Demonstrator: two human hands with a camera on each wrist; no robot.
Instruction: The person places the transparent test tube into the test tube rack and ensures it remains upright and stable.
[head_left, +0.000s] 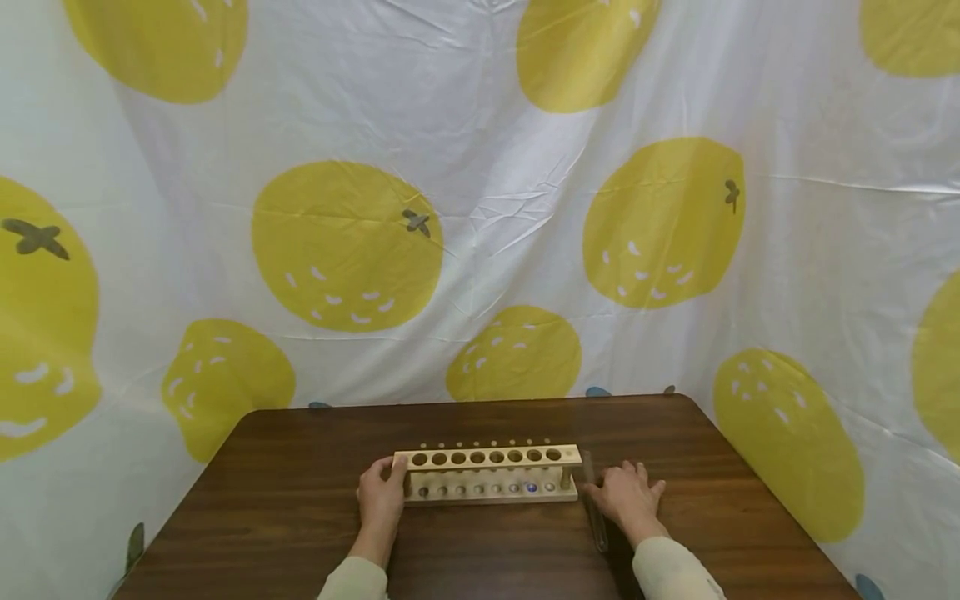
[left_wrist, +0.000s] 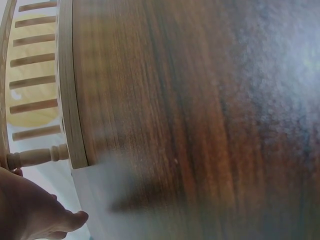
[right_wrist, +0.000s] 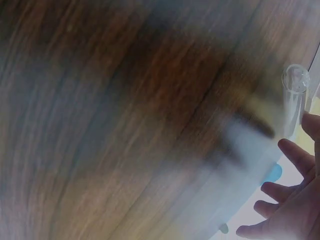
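Note:
A pale wooden test tube rack stands on the table, with a row of round holes in its top board. A shiny blue spot shows in its lower board near the right end. My left hand grips the rack's left end, thumb over the top board; in the left wrist view its end post is beside the hand. A clear glass test tube lies just right of the rack. My right hand is spread beside it, thumb at the glass. In the right wrist view, the tube's rounded end points away from the fingers.
Dark wood-grain table under everything. Thin pegs stand in a row along the rack. A white cloth with yellow lemons hangs behind and around the table's edges.

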